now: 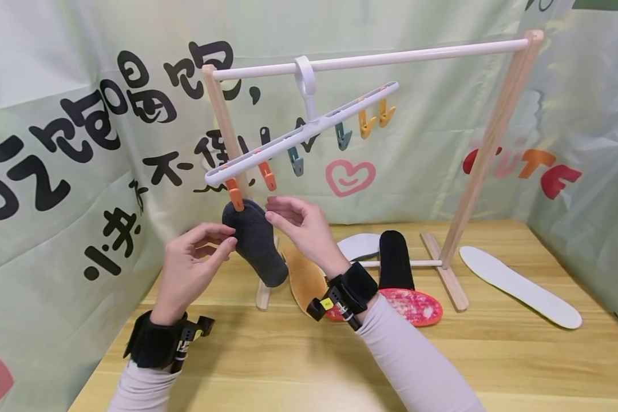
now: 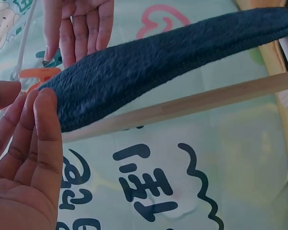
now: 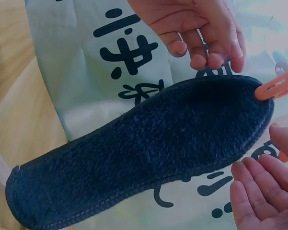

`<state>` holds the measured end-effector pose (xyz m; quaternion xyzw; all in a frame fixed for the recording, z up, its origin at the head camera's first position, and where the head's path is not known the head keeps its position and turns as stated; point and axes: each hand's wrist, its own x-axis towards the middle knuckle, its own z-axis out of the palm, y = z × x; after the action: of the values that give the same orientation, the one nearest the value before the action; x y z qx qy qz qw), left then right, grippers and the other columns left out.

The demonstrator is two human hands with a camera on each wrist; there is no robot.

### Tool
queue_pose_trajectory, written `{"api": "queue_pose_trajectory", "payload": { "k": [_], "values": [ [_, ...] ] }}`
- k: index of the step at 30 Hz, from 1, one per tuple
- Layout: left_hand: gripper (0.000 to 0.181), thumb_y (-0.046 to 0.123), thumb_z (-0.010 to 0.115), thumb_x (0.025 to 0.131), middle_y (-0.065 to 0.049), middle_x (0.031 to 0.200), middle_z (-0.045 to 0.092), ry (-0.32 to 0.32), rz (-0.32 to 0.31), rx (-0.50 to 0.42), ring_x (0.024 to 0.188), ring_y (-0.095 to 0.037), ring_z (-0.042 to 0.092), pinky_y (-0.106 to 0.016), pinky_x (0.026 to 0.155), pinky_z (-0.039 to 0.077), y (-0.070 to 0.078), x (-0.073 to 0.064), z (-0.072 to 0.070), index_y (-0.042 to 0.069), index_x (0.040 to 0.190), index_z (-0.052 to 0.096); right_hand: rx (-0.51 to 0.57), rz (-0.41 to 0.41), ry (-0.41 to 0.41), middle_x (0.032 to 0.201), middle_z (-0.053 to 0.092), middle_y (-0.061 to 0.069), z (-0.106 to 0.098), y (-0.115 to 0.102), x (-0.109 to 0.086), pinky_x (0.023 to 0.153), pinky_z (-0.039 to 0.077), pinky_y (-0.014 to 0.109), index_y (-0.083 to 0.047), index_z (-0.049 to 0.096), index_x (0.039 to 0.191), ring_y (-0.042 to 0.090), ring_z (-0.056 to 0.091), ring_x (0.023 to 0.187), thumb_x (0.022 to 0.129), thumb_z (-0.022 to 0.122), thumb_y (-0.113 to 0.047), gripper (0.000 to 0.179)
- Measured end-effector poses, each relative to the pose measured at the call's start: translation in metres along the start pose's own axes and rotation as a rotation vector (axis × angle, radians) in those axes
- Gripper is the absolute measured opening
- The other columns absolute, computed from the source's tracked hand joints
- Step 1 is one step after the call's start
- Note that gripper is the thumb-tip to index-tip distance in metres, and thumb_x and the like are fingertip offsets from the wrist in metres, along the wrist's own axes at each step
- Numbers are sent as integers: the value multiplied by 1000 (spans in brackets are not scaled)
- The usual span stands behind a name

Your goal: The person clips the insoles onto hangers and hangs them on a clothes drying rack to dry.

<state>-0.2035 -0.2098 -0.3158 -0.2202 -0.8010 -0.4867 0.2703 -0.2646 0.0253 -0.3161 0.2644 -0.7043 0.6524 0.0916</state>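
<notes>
A dark fuzzy insole (image 1: 254,243) hangs from the orange clip (image 1: 235,195) at the lower end of a tilted white clip hanger (image 1: 288,139). My left hand (image 1: 187,263) is at the insole's left edge, fingers slightly bent and fingertips beside it; whether they touch is hard to tell. On the other side my right hand (image 1: 306,229) has its fingers extended close to the right edge, and nothing is pinched in it. In the right wrist view the insole's furry face (image 3: 134,139) shows between both hands, with the orange clip (image 3: 276,86) biting its rounded end.
The hanger hooks over a white rod (image 1: 417,55) on a wooden stand (image 1: 486,149). Other clips, orange, blue-grey and yellow (image 1: 365,124), hang unfilled. On the wooden table (image 1: 268,355) lie a tan insole (image 1: 304,280), a black one (image 1: 395,260), a red patterned one (image 1: 414,306) and white ones (image 1: 520,286).
</notes>
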Motion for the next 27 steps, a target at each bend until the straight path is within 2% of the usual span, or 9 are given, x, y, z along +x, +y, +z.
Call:
{"api": "queue_pose_trajectory", "payload": {
  "k": [4,12,18,22,27],
  "values": [
    [14,4,80,96,-10,97,78,-20,4,-4,78,-7,75,-20,68,62,0,-1,5,6,110,79,-10,6,4,133,76,17,-5,2,-2,109,57,33,-3,69,139,26,74,124,103,73,-16,38],
    [14,3,81,94,-5,95,81,-73,46,38,83,0,75,-19,69,62,-5,-4,17,5,109,79,-50,34,5,130,78,14,-18,9,-6,107,59,34,-6,71,138,23,76,120,103,74,-19,37],
    [15,6,82,94,-2,95,81,-145,55,77,82,-1,73,-17,70,61,-10,-6,30,5,109,79,-82,43,-6,129,77,16,-27,13,-11,105,60,36,-6,71,137,23,77,115,103,75,-21,38],
    [16,6,82,95,-1,95,80,-193,46,71,82,-4,73,-19,70,62,-10,-6,37,5,110,79,-104,49,-20,128,77,18,-31,16,-14,103,61,37,-5,71,136,24,77,113,103,74,-20,36],
    [14,9,82,96,-1,96,81,-254,39,43,83,-6,75,-22,72,63,-10,-5,46,8,110,79,-159,78,-42,124,79,13,-35,17,-17,101,62,38,-5,72,134,24,78,112,103,75,-21,35]
  ]
}}
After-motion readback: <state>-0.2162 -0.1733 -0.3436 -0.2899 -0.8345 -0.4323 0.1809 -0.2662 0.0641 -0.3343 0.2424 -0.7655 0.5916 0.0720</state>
